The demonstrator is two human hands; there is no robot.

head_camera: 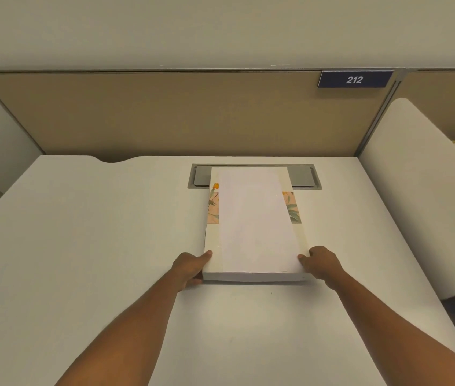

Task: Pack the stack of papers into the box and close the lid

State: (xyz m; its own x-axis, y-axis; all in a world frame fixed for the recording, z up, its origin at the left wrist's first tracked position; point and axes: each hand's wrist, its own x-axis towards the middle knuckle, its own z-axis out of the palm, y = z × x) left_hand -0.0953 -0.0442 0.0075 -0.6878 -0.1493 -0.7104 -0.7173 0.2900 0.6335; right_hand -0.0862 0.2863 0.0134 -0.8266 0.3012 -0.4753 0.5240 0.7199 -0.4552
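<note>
A flat cream box (212, 240) with a flowered band across its lid lies on the white desk (81, 246), its far end over a grey hatch. The lid is down, and a stack of white papers (254, 218) rests on top of it, leaving a narrow strip of lid showing on each side. My left hand (190, 267) grips the box's near left corner, thumb on the lid, fingers at the side. At the near right corner my right hand (321, 264) holds it the same way.
A grey cable hatch (303, 176) is set into the desk's back edge, partly under the box. A tan partition (165, 115) with a blue "212" sign (354, 79) stands behind. A white rounded panel (404, 176) borders the desk on the right.
</note>
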